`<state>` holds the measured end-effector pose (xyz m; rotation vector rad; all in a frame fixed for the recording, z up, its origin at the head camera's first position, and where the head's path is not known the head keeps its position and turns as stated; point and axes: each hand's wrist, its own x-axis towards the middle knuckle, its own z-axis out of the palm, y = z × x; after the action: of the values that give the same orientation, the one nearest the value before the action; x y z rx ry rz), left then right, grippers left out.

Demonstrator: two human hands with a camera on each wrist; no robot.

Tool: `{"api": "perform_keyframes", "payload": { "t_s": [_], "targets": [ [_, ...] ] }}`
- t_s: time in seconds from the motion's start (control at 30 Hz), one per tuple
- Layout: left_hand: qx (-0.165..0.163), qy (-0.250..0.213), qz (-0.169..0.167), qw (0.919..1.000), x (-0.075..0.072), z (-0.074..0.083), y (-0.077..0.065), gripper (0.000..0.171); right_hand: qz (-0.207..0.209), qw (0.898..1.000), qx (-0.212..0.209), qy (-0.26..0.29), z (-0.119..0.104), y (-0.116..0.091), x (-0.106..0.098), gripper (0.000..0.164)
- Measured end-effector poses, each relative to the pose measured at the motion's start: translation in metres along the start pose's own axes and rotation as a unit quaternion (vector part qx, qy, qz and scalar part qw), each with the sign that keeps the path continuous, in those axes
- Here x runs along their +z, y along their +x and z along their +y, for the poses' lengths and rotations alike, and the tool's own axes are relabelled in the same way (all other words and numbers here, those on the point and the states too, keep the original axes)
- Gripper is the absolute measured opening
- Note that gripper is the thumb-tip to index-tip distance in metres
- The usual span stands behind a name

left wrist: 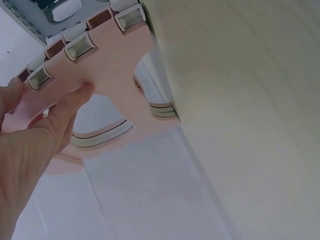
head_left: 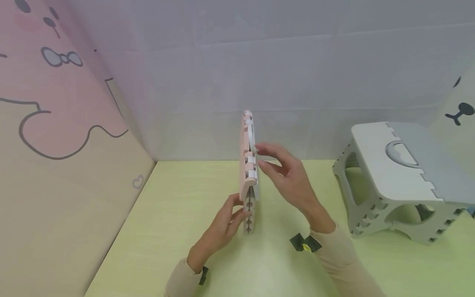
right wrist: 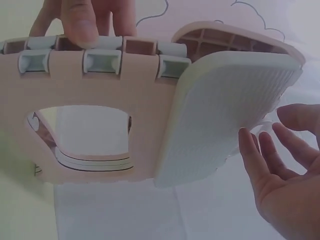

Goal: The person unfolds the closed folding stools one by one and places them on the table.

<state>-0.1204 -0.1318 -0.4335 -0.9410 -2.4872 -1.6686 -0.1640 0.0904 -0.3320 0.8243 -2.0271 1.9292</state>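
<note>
A pink and white folding step stool stands nearly folded on its edge, its two top halves slightly parted at the legs. My left hand grips the leg end, with thumb and fingers on opposite sides of the hinged edge. In the left wrist view, the left hand lies against the pink leg panel. My right hand is beside the top half, fingers loosely bent. The right wrist view has that hand's fingertips close to the white ribbed panel; contact is unclear there.
An unfolded white and grey step stool stands on the right of the yellow-green table. A pink and cream panel with a cartoon bear borders the left side. White sheeting hangs at the back.
</note>
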Motion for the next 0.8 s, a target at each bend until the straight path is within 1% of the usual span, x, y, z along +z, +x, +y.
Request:
{"api": "perform_keyframes", "payload": {
  "t_s": [0.13,0.33,0.53,0.63,0.8],
  "targets": [
    [-0.007,-0.003,0.001,1.0000,-0.001,0.001,-0.001,0.049,0.007,1.000,0.012,0.014,0.005,-0.005,0.003,0.041],
    [-0.010,-0.007,-0.003,0.9999,-0.003,0.000,-0.001,0.050,0.015,0.999,0.039,0.010,0.011,-0.010,0.004,0.041],
    [-0.032,-0.010,-0.007,0.9994,-0.005,0.001,-0.002,0.049,0.016,0.996,0.092,0.005,0.018,-0.017,0.005,0.038],
    [-0.037,-0.012,-0.007,0.9992,-0.006,0.001,-0.002,0.048,0.019,0.993,0.116,0.001,0.023,-0.021,0.005,0.037],
    [-0.047,-0.015,-0.011,0.9987,-0.008,0.000,-0.003,0.048,0.023,0.990,0.141,0.005,0.031,-0.028,0.006,0.037]
  ]
}}
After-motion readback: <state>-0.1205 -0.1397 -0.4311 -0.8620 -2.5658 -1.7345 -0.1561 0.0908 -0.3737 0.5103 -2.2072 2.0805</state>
